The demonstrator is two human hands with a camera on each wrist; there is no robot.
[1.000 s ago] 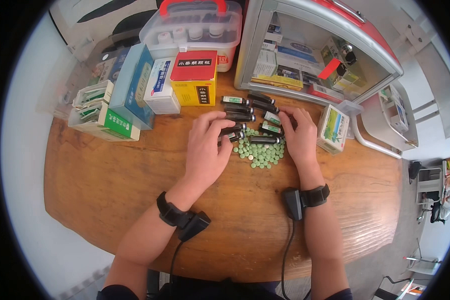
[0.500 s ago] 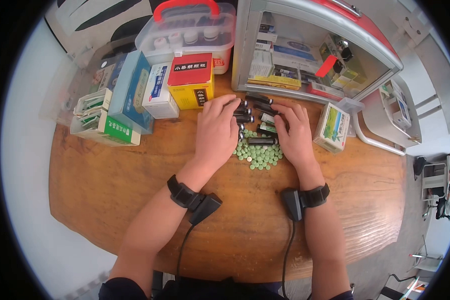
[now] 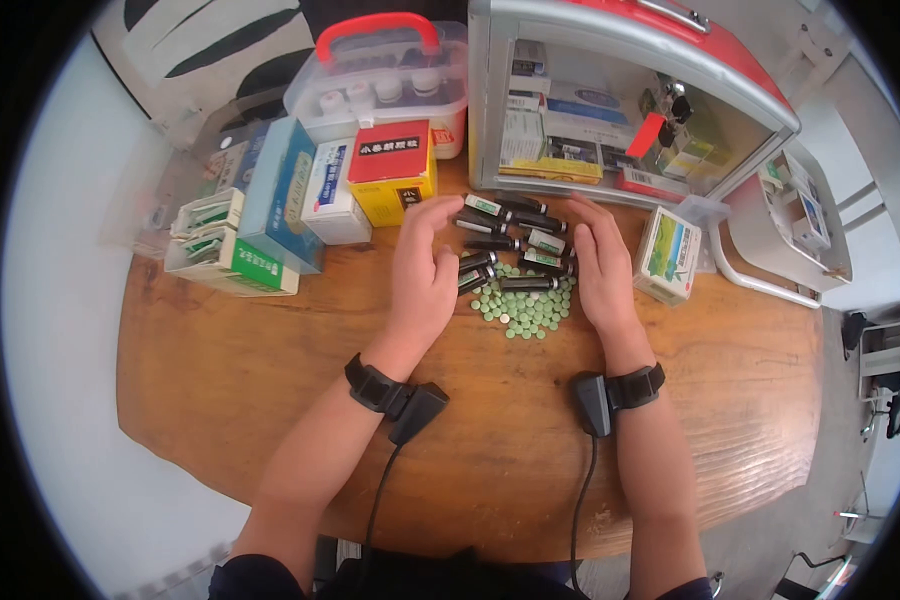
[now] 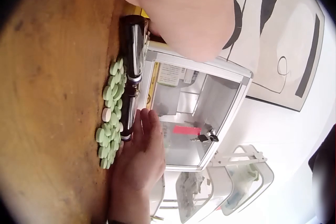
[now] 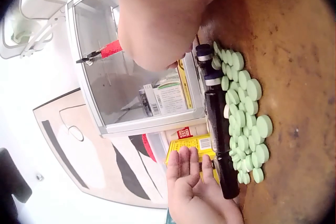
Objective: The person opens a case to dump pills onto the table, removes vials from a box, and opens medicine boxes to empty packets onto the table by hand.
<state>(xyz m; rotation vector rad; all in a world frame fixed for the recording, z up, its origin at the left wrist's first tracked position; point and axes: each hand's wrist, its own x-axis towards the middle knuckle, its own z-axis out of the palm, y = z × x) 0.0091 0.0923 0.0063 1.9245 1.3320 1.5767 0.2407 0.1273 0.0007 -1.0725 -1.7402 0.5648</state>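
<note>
We bracket bottles point(image 3: 526, 284) between left hand point(image 3: 422, 275) and right hand point(image 3: 606, 272), fingers open, gripping none; likely gathering, needing gentle inward pressure.

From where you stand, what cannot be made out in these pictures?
Head view: any green tablets beneath the dark vials, which cover them.
Head view: print on the vial labels, too small.
Head view: what the bottles hold, blurred by the plastic case.
Left wrist view: fingers of the left hand, mostly behind its palm.
Right wrist view: fingers of the right hand, likewise.
</note>
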